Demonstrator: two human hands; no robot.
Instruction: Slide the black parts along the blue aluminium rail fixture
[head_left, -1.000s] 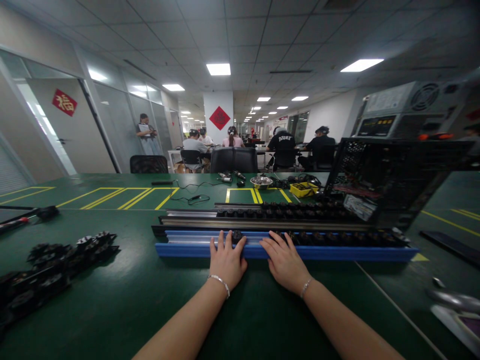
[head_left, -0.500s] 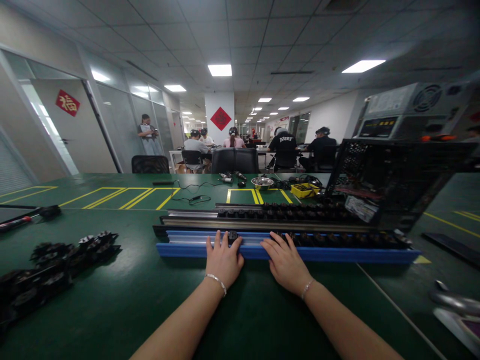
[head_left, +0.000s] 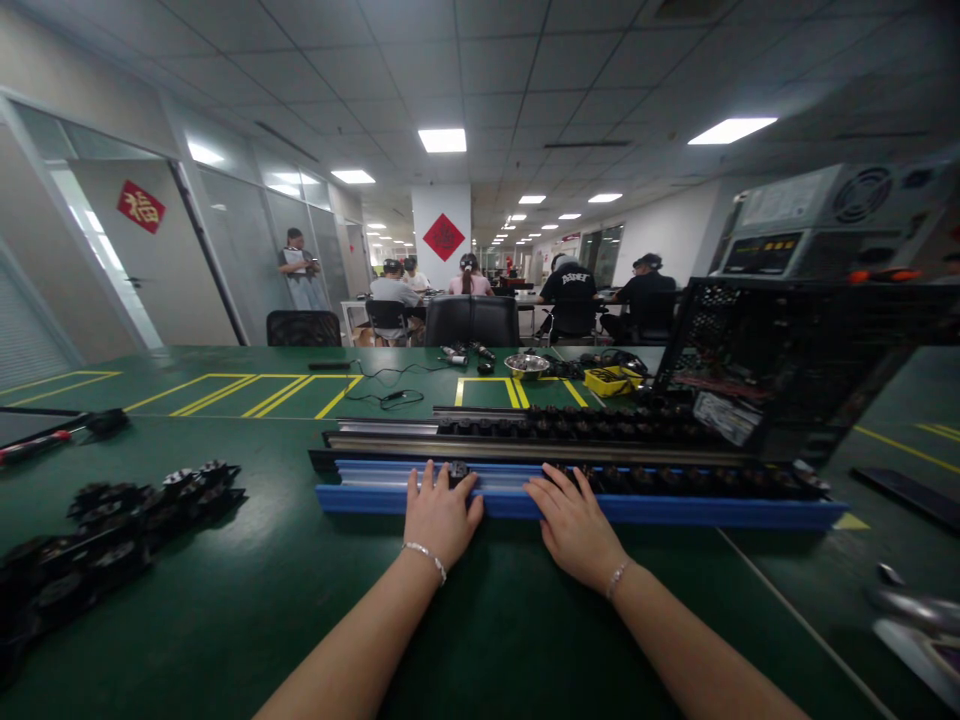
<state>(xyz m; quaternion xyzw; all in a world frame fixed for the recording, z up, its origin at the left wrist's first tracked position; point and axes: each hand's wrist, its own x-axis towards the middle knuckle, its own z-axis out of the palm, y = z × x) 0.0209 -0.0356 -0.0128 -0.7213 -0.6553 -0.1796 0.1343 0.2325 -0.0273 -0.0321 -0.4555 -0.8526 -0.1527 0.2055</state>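
A long blue rail (head_left: 675, 512) lies across the green table in front of me, with a lighter channel along its top. Several black parts (head_left: 675, 478) with wheel-like tops sit in a row in its right half. My left hand (head_left: 441, 515) is over the left part of the channel, its index and middle fingers on either side of a single small black part (head_left: 458, 470). Further right, my right hand (head_left: 574, 525) rests on the rail with its fingers stretched out, the tips by the left end of the row. Its thumb is mostly hidden.
Behind the blue rail lie more rails (head_left: 390, 442), one with black parts. A black computer case (head_left: 787, 370) stands at the right. Loose black parts (head_left: 120, 530) lie left. A metal bowl (head_left: 526, 366) and yellow tray (head_left: 611, 380) are further back. People sit beyond.
My left hand and the single black part have shifted slightly left along the channel. My right hand stays in place on the rail.
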